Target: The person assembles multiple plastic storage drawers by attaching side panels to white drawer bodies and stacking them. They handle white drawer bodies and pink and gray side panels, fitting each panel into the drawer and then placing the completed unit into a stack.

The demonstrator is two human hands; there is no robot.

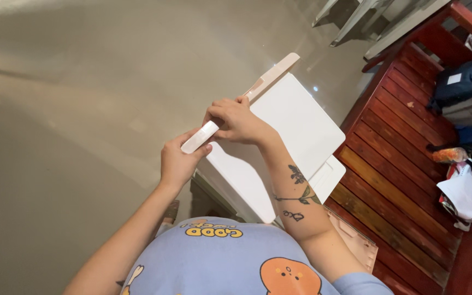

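- While the left hand (177, 163) is closing around the near end of a pale strip (240, 102), its thumb is pressing along the white end piece, and the right hand (238, 120) is pinching the strip from above with curled fingers.
- The strip is running with its long axis from near left to far right, its beige far end pointing toward the far right, past the corner of the white box (296, 128).
- The strip is lying along the box's left top edge; whether it is joined to the box I cannot tell.
- The box is sitting just in front of the person's body, tilted, with a beige panel (356, 243) showing under the right forearm.
- Open room is lying to the left and far side, over a bare grey floor (83, 98).
- To the right, a red slatted bench (394, 180) is standing close beside the box, carrying a dark bag (460, 82) and white cloth (468, 196) at its right end.
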